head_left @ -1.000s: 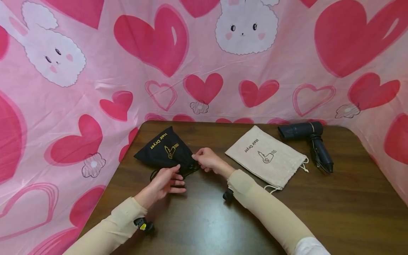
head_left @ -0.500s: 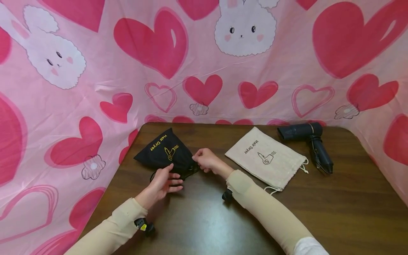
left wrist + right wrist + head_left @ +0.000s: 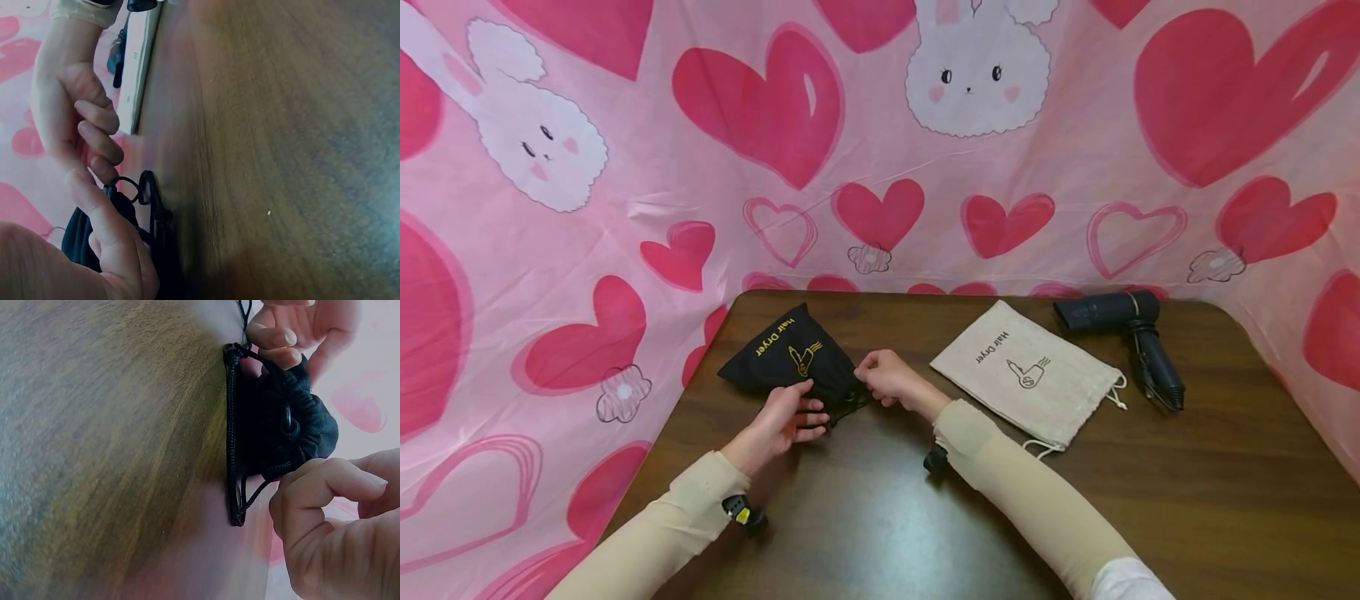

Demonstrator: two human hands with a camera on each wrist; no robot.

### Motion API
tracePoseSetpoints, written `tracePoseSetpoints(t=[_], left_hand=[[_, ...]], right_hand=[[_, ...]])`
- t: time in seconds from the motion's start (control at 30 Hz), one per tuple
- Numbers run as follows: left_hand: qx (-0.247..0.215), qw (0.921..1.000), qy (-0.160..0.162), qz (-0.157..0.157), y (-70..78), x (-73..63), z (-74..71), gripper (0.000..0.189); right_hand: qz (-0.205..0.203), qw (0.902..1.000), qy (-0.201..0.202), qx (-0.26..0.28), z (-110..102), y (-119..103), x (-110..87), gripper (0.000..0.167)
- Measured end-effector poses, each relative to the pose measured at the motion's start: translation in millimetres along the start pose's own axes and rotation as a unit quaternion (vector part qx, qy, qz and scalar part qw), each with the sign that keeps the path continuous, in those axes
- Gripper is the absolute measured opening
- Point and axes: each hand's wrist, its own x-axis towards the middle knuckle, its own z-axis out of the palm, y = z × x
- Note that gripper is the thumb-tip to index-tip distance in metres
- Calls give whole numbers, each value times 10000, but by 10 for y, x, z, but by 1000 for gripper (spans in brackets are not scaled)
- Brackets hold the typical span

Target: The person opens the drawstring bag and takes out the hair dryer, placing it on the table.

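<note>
A black drawstring bag (image 3: 782,354) with yellow "Hair Dryer" lettering and a dryer drawing lies at the left of the table. Its mouth (image 3: 290,434) is gathered and nearly closed, with black cord loops (image 3: 232,437) hanging out on either side. At the mouth's right corner, my right hand (image 3: 891,377) pinches the bag's edge between thumb and curled finger. My left hand (image 3: 786,421) is at the near side of the mouth, thumb against the cloth and the other fingers loosely spread by the cord.
To the right lies a flat cream drawstring bag (image 3: 1026,375) with the same print in black. Beyond it is a dark hair dryer (image 3: 1108,310), its cord bundled along the handle. A pink heart-patterned cloth (image 3: 880,150) hangs behind the wooden table (image 3: 880,517).
My left hand has shifted slightly along the black bag's near side, its fingers drawing in a little. My right hand stays at the same corner of the mouth.
</note>
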Motion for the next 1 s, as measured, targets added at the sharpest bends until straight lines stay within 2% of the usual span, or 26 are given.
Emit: tracePoseSetpoints(t=[0.4,0.67,1.0], left_hand=[[27,10000,-80,-51,27,73,26,37],[101,9998,-142,-62,14,84,75,35],[157,9995,-183,-213,-31,88,114,40]], right_hand=[[0,9999,104,-130,-45,20,-5,11],[59,9994,125,-313,-113,28,-94,14],[40,9998,83,-189,-158,80,-147,12]])
